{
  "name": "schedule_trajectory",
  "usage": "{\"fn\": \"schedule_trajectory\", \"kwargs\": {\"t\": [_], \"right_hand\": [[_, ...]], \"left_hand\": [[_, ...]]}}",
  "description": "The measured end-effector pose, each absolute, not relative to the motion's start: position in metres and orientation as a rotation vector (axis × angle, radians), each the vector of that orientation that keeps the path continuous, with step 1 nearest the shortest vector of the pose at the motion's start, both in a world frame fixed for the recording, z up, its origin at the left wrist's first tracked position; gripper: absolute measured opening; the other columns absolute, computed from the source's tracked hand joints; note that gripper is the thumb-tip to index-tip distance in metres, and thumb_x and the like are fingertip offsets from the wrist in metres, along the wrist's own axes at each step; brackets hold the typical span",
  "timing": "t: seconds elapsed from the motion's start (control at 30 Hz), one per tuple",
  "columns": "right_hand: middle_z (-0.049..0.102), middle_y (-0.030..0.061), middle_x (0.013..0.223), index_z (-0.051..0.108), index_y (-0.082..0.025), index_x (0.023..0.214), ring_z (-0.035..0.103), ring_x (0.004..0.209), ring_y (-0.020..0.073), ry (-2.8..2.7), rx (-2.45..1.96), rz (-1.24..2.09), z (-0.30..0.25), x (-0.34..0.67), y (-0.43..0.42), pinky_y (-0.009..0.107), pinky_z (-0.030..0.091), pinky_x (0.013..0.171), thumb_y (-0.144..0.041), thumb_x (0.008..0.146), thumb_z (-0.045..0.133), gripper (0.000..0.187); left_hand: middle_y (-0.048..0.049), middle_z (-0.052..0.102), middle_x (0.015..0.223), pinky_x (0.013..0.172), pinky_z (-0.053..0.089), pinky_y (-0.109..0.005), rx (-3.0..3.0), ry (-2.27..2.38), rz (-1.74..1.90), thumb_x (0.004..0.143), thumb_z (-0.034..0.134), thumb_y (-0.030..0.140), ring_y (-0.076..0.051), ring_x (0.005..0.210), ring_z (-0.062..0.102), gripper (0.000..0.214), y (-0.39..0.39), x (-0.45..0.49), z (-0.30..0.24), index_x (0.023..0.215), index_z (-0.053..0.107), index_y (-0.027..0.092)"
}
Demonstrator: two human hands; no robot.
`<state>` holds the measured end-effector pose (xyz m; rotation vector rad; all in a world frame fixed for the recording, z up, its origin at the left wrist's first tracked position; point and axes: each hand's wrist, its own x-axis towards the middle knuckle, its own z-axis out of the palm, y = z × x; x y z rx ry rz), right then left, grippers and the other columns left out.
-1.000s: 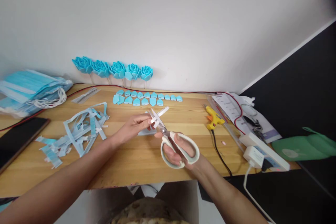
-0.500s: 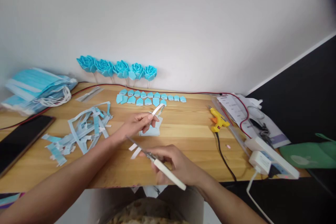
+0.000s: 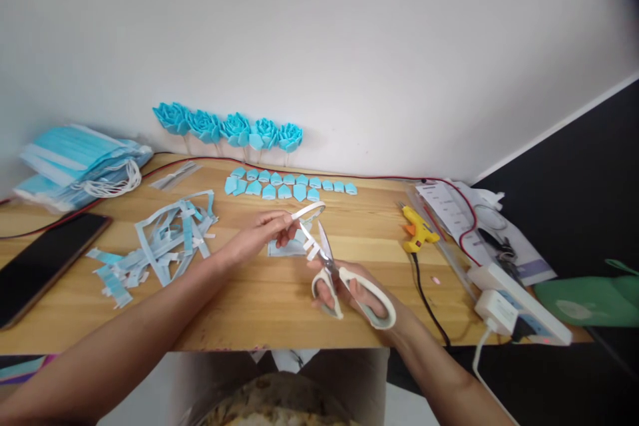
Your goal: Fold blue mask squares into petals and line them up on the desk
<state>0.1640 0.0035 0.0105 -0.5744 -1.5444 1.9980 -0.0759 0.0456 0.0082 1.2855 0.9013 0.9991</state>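
My left hand [image 3: 274,229] is closed on a thin white ring [image 3: 312,208] that looks like a narrow roll of tape. My right hand [image 3: 359,286] grips white-handled scissors [image 3: 367,299], fingers through the loops. Their blades are parted and point up and away, the tips close to my left fingers. Small white strips [image 3: 312,249] show at the blades, seemingly on my right fingertips. Beneath my left hand lies a flat light-blue piece [image 3: 284,246], partly hidden. Beyond are two rows of small folded blue pieces [image 3: 284,191].
Several blue fabric flowers [image 3: 234,128] lean on the wall. On the left are face masks [image 3: 74,153], a phone [image 3: 47,266] and blue-white scraps [image 3: 170,239]. A yellow glue gun [image 3: 419,229], papers [image 3: 514,246] and a power strip [image 3: 544,323] occupy the right.
The scissors have turned in my right hand from lying along the palm to a finger-loop hold, blades now parted. My right hand has moved right and its white strips have come up near my left hand.
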Motion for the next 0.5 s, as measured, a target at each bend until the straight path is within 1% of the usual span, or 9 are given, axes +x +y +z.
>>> {"fn": "schedule_trajectory", "kwargs": {"t": [0.1,0.23,0.33,0.5], "right_hand": [[0.052,0.0029,0.078,0.050,-0.013,0.130,0.050,0.067,0.0133,-1.556,-0.555,2.017,0.004,0.163,0.005,0.039,0.052,0.075,-0.064,0.084,0.049,0.068],[0.052,0.0033,0.078,0.050,-0.013,0.130,0.052,0.064,0.0129,-1.547,-0.548,2.028,0.000,0.163,0.007,0.032,0.052,0.062,-0.061,0.086,0.048,0.065],[0.052,0.0035,0.078,0.050,-0.013,0.130,0.050,0.062,0.0120,-1.525,-0.552,2.052,0.001,0.161,0.008,0.029,0.051,0.056,-0.062,0.085,0.049,0.066],[0.054,0.0036,0.076,0.052,-0.013,0.128,0.050,0.057,0.0105,-1.482,-0.584,2.063,0.007,0.157,0.009,0.023,0.045,0.047,-0.062,0.085,0.050,0.066]], "left_hand": [[-0.0014,0.055,0.066,0.058,0.039,-0.025,1.246,0.888,0.999,0.088,0.051,0.048,-0.013,0.060,0.048,0.038,0.045,-0.076,0.008,0.082,0.065,0.013],[-0.0026,0.057,0.071,0.060,0.038,-0.026,1.264,0.853,0.985,0.089,0.050,0.047,-0.013,0.063,0.048,0.038,0.043,-0.076,0.011,0.084,0.066,0.013],[-0.0029,0.057,0.072,0.063,0.038,-0.027,1.298,0.877,0.949,0.088,0.050,0.049,-0.014,0.065,0.049,0.039,0.041,-0.075,0.017,0.084,0.065,0.013],[-0.0027,0.054,0.071,0.066,0.039,-0.028,1.378,0.896,0.890,0.087,0.049,0.052,-0.015,0.069,0.049,0.042,0.039,-0.075,0.024,0.074,0.060,0.014]]}}
